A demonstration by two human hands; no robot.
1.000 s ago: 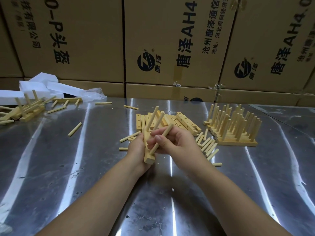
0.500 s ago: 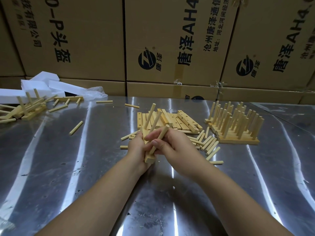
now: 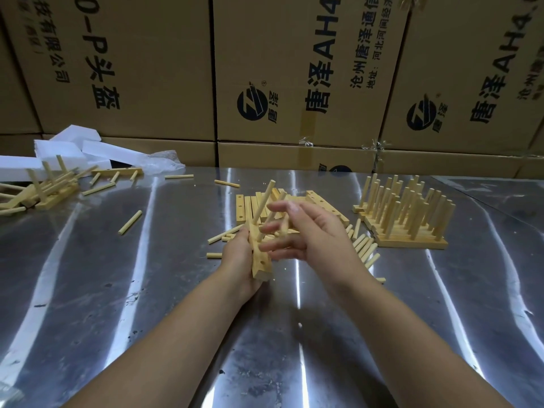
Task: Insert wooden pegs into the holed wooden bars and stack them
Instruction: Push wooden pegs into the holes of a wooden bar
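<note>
A holed wooden bar (image 3: pixel 260 262) was held just above the middle of the table (image 3: pixel 147 290), tilted away from the viewer, with upright pegs (image 3: pixel 264 206) standing in its far holes and its near holes bare. The left hand (image 3: pixel 238 254) gripped the bar along its side. The right hand (image 3: pixel 312 234) was just beside the pegs with fingers spread and straight, holding nothing, and was blurred.

Behind the hands lay a flat pile of empty bars (image 3: pixel 245 210). Loose pegs (image 3: pixel 365 248) were scattered to the right of it. Further right stood a stack of finished bars (image 3: pixel 406 219), bristling with upright pegs.

A single peg (image 3: pixel 130 222) lay alone to the left. At the far left edge sat a jumbled heap of pegged bars (image 3: pixel 44 192), with white foam blocks (image 3: pixel 59 148) and crumpled clear plastic (image 3: pixel 164 161) behind it.

The table was shiny metal, streaked with bright reflections and dotted with wood crumbs. Large cardboard boxes (image 3: pixel 294 69), printed with dark Chinese lettering and a round logo, formed a wall along its far edge.
</note>
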